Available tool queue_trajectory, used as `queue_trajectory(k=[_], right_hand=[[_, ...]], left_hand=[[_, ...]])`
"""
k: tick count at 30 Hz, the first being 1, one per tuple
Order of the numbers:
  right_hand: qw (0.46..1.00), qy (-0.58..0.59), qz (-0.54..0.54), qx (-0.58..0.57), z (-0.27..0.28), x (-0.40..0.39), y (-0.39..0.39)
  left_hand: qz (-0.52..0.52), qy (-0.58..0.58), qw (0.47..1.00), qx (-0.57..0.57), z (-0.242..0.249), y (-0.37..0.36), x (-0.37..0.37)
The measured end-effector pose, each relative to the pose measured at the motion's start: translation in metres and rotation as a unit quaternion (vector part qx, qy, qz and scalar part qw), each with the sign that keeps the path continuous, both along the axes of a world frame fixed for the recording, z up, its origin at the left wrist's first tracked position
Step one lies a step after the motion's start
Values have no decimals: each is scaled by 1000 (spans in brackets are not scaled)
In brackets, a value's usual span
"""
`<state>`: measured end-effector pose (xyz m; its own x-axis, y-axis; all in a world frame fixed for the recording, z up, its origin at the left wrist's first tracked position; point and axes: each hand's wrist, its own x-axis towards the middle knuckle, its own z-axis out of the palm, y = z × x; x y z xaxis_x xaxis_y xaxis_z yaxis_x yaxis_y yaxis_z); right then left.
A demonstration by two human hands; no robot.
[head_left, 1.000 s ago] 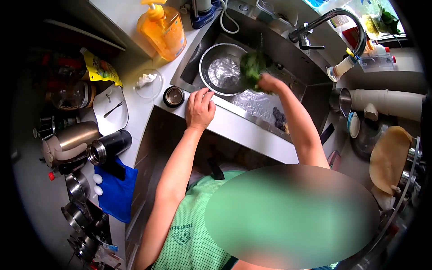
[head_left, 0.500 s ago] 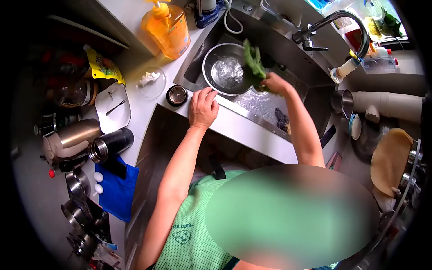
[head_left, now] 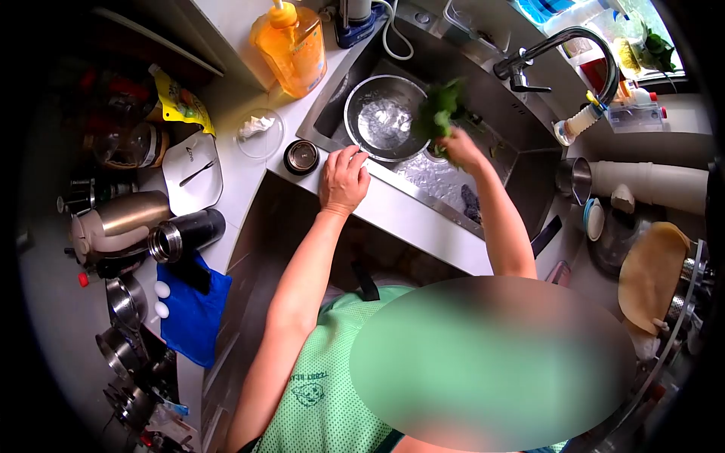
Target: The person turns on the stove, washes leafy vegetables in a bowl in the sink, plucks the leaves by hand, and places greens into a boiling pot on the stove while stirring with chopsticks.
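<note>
My right hand [head_left: 462, 149] grips a bunch of green leafy vegetable [head_left: 439, 112] and holds it above the steel sink [head_left: 504, 155], at the right rim of a steel bowl [head_left: 383, 117] with water in it. My left hand [head_left: 343, 180] rests flat on the sink's front edge, just below that bowl, holding nothing. A dark scrubber-like lump [head_left: 470, 201] lies in the sink near my right forearm.
A curved tap [head_left: 566, 41] reaches over the sink. On the left counter stand an orange soap dispenser [head_left: 293, 47], a glass lid [head_left: 259, 134], a small steel cup [head_left: 301, 157], a white plate [head_left: 193, 175], a kettle [head_left: 113, 226], a flask [head_left: 185, 234] and a blue cloth [head_left: 190, 317].
My right hand has shaken the greens over the bowl, lifting them up and to the right. My left hand has stayed on the sink edge.
</note>
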<state>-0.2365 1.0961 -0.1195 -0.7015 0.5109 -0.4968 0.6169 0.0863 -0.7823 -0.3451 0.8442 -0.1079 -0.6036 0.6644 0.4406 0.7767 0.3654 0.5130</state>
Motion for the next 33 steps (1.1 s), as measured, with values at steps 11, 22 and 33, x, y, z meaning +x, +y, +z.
queue_trajectory(k=[11, 22, 33], right_hand=[[965, -120, 194, 132, 28, 6, -5], [982, -120, 78, 122, 26, 29, -6], [984, -34, 11, 173, -8, 81, 46]], left_hand=[[-3, -12, 1000, 5, -3, -2, 0], [-11, -46, 998, 28, -13, -3, -2], [-30, -265, 959, 93, 80, -78, 43]])
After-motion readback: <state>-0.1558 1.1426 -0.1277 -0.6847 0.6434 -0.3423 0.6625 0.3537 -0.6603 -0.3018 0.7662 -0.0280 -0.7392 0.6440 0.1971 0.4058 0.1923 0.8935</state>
